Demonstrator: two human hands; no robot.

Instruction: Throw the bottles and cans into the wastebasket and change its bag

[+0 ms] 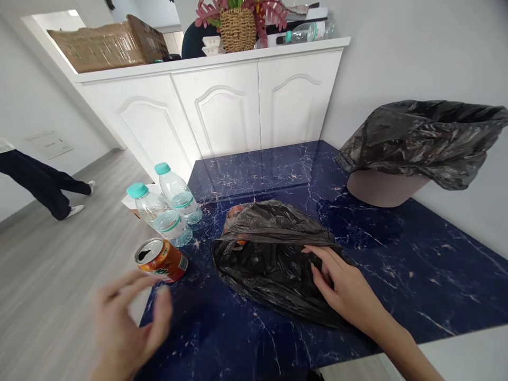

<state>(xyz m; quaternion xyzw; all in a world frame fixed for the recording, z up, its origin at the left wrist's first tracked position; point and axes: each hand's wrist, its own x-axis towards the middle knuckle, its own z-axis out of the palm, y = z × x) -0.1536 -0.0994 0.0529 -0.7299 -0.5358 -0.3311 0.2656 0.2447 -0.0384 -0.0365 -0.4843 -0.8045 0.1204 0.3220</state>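
Left hand (pixel 127 317): fingers (pixel 162 307) wide, thumb well off the rest, motion-blurred. Right beside the soda can (pixel 169 263); contact unclear. Right hand (pixel 347 286): fingertips at the mouth of the black bag (pixel 273 264), thumb and index slightly apart; can't tell if film is pinched between them.

Bag lies slack mid-table. Long axis crosses the view, left end farther from the person, right end nearer and under the right hand. Mouth gapes up and toward the person. Inside: something orange near the left end of the mouth, plus a reddish shape through the film at the far left. Can't identify either.

Can is orange, upright near the left edge of the table (pixel 254 338), axis vertical, top up with drink hole open. Contents not readable. Two clear bottles just behind it, also upright, teal caps on: near bottle (pixel 161 214), far bottle (pixel 180 196).

Far right of table: pink bin (pixel 383 188), upright, black liner (pixel 420 143) folded over the rim; bottom of the inside hidden.

Beyond: white cabinet (pixel 222 106) with a cardboard box (pixel 107 47), wicker basket (pixel 238 30) holding a plant, and a bottle lying sideways (pixel 309 32). Person in dark trousers (pixel 43 180) off left.
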